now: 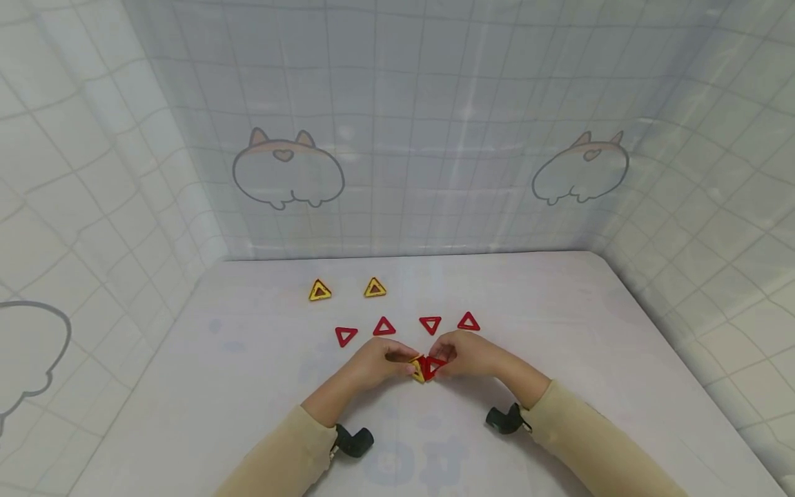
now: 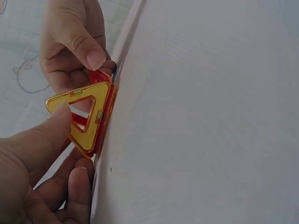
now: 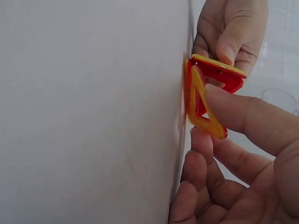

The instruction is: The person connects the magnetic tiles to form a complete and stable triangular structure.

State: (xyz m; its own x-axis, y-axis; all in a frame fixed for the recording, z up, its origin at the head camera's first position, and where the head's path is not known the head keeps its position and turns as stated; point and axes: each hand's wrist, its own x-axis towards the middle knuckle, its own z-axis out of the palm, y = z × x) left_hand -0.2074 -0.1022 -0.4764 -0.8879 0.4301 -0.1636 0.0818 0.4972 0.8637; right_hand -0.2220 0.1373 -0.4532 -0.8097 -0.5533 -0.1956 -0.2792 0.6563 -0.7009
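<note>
My left hand [image 1: 375,362] pinches a yellow triangular magnetic tile [image 2: 88,139] between thumb and fingers. Beside it, the right hand [image 1: 470,353] pinches a red triangular magnetic tile [image 1: 437,361], whose edge looks orange in the right wrist view. Both tiles stand tilted up at the tabletop and meet at their lower edges, with more red pieces between them. The fingers partly hide how these pieces join. Just beyond the hands lie flat red triangles, among them a left one [image 1: 346,329] and a right one [image 1: 468,328].
Farther back on the white table [image 1: 528,297] lie two yellow triangles, a left one [image 1: 319,297] and a right one [image 1: 375,295]. Grid-patterned sheeting [image 1: 404,138] rises behind the table and at both sides. A dark wrist device [image 1: 355,442] sits at the left cuff.
</note>
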